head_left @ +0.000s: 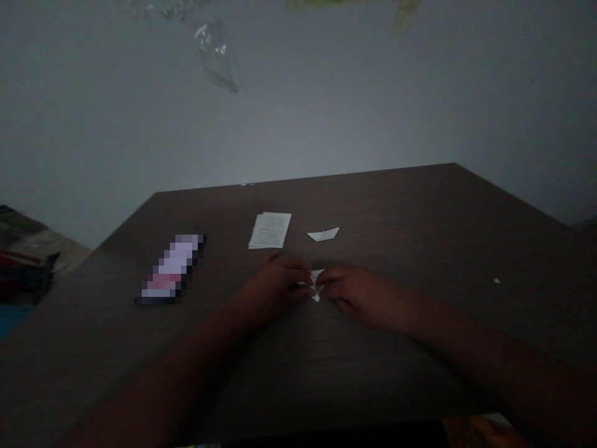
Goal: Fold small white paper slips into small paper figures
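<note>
Head: paper [318, 289] between left hand [281, 283] and right hand [354, 290]

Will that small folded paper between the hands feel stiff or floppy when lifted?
The folded paper is probably very light, given its small size. Its folds likely stiffen it somewhat, yet being paper, it could crumple under a hard pinch.
</note>
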The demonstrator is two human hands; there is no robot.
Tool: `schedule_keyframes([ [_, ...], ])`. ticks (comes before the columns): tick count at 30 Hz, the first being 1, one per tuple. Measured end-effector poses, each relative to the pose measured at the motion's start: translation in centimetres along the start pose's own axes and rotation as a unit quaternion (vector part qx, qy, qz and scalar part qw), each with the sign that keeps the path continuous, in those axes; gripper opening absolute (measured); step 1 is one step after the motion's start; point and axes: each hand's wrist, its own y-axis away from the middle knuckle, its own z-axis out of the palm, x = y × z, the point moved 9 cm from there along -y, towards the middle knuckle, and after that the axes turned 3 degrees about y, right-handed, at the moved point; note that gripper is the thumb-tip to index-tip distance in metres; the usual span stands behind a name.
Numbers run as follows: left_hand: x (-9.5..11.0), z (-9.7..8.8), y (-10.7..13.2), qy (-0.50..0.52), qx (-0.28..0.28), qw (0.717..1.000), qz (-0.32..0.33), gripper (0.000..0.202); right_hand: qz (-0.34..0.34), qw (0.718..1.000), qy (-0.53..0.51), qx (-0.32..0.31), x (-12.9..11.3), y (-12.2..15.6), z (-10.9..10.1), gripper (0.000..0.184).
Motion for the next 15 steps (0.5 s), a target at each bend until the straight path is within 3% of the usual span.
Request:
schedule_keyframes([
  [10, -0.2, 0.1, 0.0, 0.006, -0.012, 1.0, -0.015, 0.014, -0.024, 0.999, 0.027, 0.008, 0.3, 0.2, 0.4, 0.034],
  [15, -0.2, 0.3, 0.3, -0.014, -0.008, 1.0, -0.005, 0.024, 0.015, 0.996, 0.079, 0.037, 1.3, 0.2, 0.3, 0.031],
])
